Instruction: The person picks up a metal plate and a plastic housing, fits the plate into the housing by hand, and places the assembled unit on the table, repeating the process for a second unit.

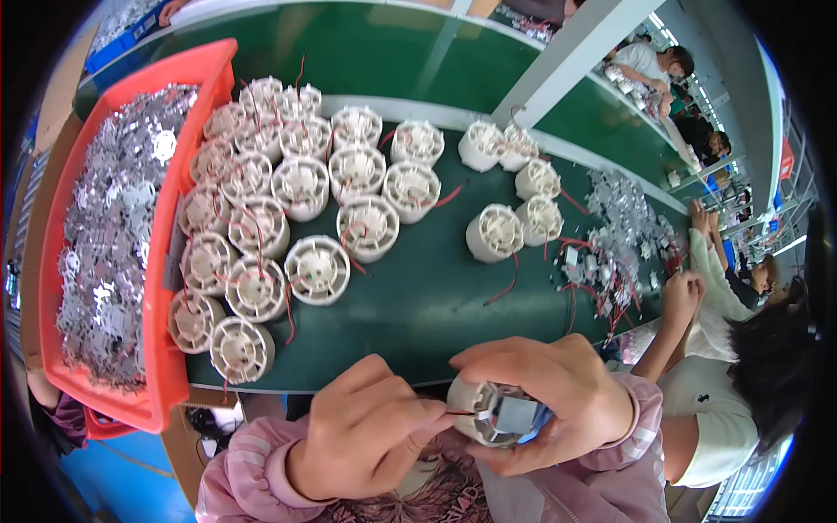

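Near the front edge of the green table, my right hand point(567, 388) is wrapped round a white round plastic housing point(467, 399) tilted on its side. A grey square piece point(514, 416) shows at the housing's open face, beside the fingers. My left hand point(362, 427) is closed, its thumb and forefinger pinching a thin dark red wire point(457, 413) that runs to the housing. The fingertips partly cover the wire's end.
Several white housings with red wires stand in rows on the green table point(418, 305); a few point(494, 234) stand apart. A red bin point(166, 349) of silvery metal pieces is at left. Loose metal pieces point(623, 218) and wired parts point(602, 275) lie at right, beside a co-worker's hand point(683, 295).
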`<move>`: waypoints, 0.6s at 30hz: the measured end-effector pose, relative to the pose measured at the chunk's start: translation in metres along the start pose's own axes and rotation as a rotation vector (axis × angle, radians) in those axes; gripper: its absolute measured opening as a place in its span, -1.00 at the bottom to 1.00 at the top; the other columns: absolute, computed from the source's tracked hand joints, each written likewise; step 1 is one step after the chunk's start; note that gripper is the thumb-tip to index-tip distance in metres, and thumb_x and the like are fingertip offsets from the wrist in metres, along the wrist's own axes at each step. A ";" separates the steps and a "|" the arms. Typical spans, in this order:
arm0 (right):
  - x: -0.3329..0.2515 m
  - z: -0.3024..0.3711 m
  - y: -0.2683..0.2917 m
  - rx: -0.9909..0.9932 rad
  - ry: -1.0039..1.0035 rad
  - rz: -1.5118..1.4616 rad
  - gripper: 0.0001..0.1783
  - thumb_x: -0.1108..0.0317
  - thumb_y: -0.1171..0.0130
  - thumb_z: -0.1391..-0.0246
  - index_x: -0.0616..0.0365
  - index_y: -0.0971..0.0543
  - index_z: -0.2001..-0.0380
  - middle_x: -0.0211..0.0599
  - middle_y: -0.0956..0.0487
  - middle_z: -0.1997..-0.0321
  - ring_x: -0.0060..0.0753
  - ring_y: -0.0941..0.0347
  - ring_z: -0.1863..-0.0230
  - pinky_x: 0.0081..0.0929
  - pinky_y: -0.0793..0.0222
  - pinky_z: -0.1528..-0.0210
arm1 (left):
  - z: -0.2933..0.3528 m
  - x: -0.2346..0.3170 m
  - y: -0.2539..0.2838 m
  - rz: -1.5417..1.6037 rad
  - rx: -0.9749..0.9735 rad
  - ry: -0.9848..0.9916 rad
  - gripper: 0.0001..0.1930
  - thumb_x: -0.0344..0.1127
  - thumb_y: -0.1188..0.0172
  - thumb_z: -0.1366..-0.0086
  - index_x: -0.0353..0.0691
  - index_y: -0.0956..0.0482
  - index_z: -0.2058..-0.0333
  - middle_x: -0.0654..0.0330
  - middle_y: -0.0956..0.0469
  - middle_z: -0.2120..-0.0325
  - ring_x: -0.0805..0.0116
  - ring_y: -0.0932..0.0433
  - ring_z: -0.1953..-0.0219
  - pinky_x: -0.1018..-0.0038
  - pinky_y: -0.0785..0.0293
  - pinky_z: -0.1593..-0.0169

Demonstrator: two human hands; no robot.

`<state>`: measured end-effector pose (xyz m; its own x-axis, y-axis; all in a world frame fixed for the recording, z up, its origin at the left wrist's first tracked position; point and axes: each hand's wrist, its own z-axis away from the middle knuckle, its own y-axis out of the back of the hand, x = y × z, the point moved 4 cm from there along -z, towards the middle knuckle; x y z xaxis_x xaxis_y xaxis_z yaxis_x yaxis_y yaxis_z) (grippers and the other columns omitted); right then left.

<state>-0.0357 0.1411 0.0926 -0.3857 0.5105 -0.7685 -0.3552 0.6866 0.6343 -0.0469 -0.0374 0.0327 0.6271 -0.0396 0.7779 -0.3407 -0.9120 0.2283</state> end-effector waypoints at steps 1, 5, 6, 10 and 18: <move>-0.004 -0.005 0.012 0.059 0.074 0.085 -0.29 0.34 -0.52 0.43 0.32 -0.49 0.09 0.02 -0.57 0.09 -0.12 -0.59 0.15 -0.41 -0.49 0.10 | -0.004 -0.006 -0.001 0.018 0.032 -0.040 -0.74 -0.53 -0.31 -0.02 -0.35 -0.55 0.25 0.06 -0.50 0.47 0.20 -0.49 0.50 0.45 -0.39 0.48; -0.026 -0.054 0.077 0.363 0.227 0.339 -0.30 0.37 -0.47 0.33 0.32 -0.45 0.03 -0.21 -0.53 0.13 -0.28 -0.54 0.22 -0.43 -0.49 0.18 | -0.004 -0.020 -0.002 0.010 0.407 0.259 -0.62 -0.47 -0.29 -0.07 -0.35 -0.50 0.10 -0.01 -0.50 0.34 0.08 -0.49 0.40 0.42 -0.46 0.38; -0.014 -0.072 0.083 0.494 0.158 0.219 -0.31 0.37 -0.45 0.27 0.30 -0.43 0.00 -0.27 -0.52 0.14 -0.39 -0.51 0.25 -0.49 -0.50 0.24 | 0.000 -0.024 -0.001 0.010 0.411 0.239 -0.62 -0.47 -0.29 -0.07 -0.35 -0.50 0.10 -0.01 -0.50 0.34 0.08 -0.49 0.40 0.42 -0.46 0.38; 0.046 -0.184 0.119 0.350 -0.126 0.281 -0.44 0.36 -0.33 0.06 0.16 -0.42 -0.05 -0.29 -0.53 0.19 -0.58 -0.49 0.37 -0.59 -0.43 0.56 | 0.009 -0.039 -0.009 -0.075 -0.160 0.254 -0.53 -0.42 -0.26 -0.11 -0.37 -0.42 -0.01 -0.07 -0.45 0.18 0.00 -0.48 0.28 0.33 -0.49 0.27; 0.206 -0.264 0.144 0.049 -0.493 0.556 -0.41 0.25 -0.34 0.15 0.26 -0.47 0.01 0.11 -0.60 0.27 -0.08 -0.59 0.41 -0.27 -0.53 0.31 | 0.000 -0.050 -0.020 -0.025 -0.127 0.211 -0.73 -0.55 -0.16 -0.13 -0.33 -0.52 0.15 0.08 -0.45 0.60 0.21 -0.48 0.60 0.46 -0.44 0.49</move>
<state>-0.3907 0.2084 0.0480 -0.0665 0.9544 -0.2909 -0.1759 0.2758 0.9450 -0.0719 -0.0174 -0.0109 0.4808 0.0807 0.8731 -0.4203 -0.8527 0.3103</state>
